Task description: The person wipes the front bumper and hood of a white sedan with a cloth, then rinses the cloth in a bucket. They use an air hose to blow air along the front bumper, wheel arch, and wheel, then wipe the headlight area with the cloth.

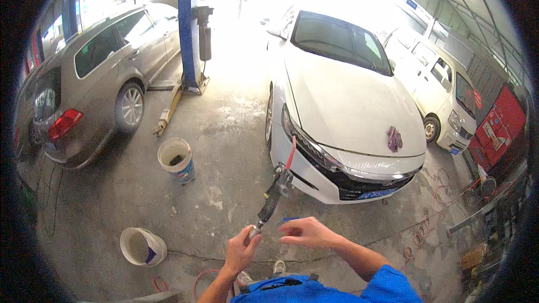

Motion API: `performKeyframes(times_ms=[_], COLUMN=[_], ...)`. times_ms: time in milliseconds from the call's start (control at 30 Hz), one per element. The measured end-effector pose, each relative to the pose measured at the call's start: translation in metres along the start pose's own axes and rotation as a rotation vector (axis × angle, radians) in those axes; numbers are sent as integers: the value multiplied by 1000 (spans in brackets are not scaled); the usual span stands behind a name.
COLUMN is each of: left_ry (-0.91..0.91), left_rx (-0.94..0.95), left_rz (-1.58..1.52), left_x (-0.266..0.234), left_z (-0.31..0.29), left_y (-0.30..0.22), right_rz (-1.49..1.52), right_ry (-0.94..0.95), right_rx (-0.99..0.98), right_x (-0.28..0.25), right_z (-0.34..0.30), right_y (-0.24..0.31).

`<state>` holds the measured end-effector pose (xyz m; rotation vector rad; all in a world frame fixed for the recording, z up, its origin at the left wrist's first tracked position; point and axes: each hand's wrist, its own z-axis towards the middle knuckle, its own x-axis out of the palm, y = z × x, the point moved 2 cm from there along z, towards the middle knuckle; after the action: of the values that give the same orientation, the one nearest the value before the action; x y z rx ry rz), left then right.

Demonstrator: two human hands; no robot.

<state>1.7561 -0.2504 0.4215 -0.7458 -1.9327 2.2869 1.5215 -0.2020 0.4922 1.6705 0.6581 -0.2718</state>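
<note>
My left hand [242, 248] is closed round the metal end fitting of a black-and-grey hand tool [272, 199], which points up and away from me. A thin red tube [291, 153] sticks out of its far end, in front of the headlight of a white car [348, 101]. To the right of the fitting, apart from the tool, is my right hand [312, 232], with its fingers bent towards the thumb. A small blue strip [289, 219] shows at its fingertips. Whether the hand holds it, I cannot tell.
Two white buckets [169, 148] [128, 245] stand on the concrete floor to the left. A purple cloth [394, 139] lies on the car's bonnet. Beyond are a grey-brown estate car [106, 78], a blue lift post [189, 28] and a white van [435, 78]. Red hose [418, 235] coils at right.
</note>
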Motion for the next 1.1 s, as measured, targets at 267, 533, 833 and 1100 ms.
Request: performKeyframes(times_ms=[267,533,833,1100], left_ry=[356,558,654,607], left_rx=[-69,-7,73,236], left_rz=[-118,-37,181,243], left_x=[-17,-61,-100,-122], left_z=[-16,-36,-88,-104], left_y=[41,5,-62,-77], right_rz=[-1208,-553,100,-254], right_ry=[-273,631,573,385], right_rx=[-712,-234,-49,-423], right_x=[-85,-35,-13,22], right_z=[-3,-5,-52,-54], right_y=[88,11,108,129])
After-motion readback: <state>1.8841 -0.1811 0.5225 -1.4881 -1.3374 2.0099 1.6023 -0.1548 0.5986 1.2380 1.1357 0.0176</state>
